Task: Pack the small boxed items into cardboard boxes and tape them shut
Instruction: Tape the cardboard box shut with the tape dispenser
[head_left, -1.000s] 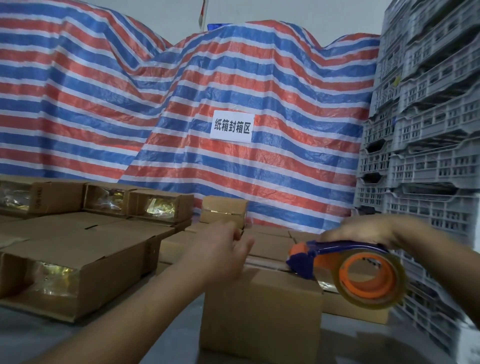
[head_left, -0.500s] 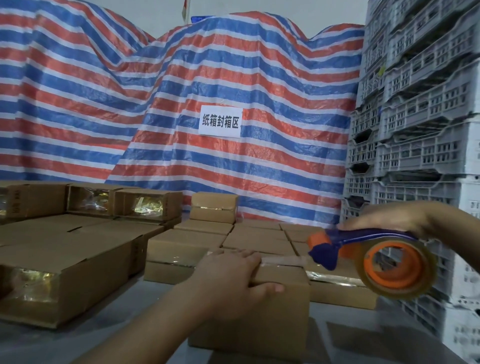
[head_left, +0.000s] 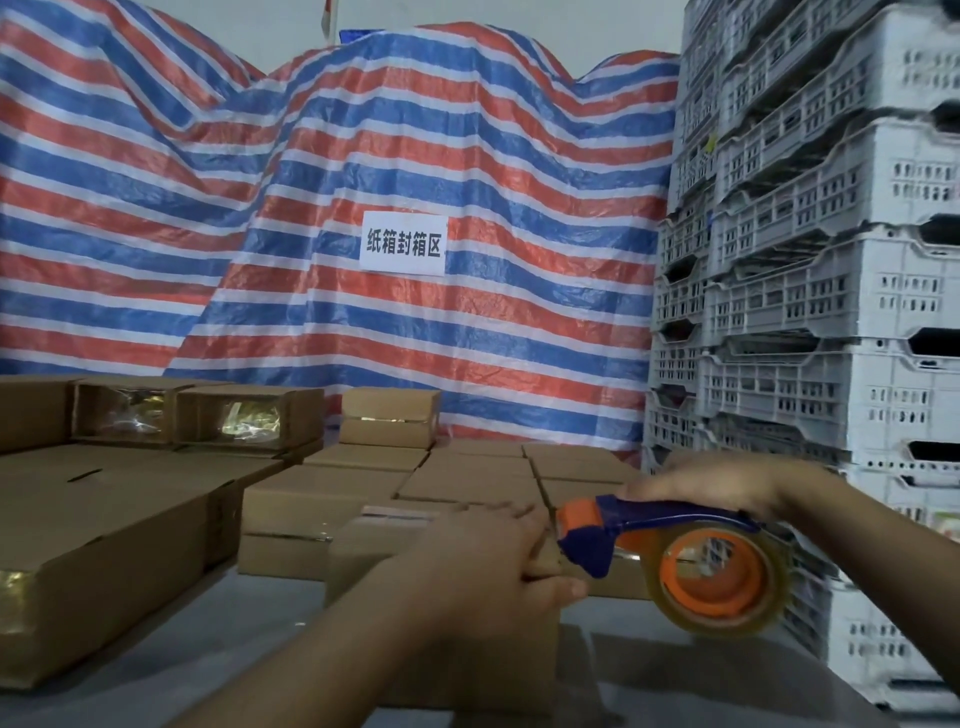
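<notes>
Cardboard box (head_left: 363, 551), set at the near edge of the grey worktop (head_left: 249, 639), is now pressed flat-fingered by the left hand (head_left: 483, 566), while the tape dispenser (head_left: 670, 551), gripped in the right hand (head_left: 711, 483), has been lowered to its right edge, so taping is judged imminent.

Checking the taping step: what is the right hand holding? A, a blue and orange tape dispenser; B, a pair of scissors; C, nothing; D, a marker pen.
A: the right hand grips the handle of the tape dispenser, its roll hanging beside the cardboard box that the left hand steadies.
</notes>
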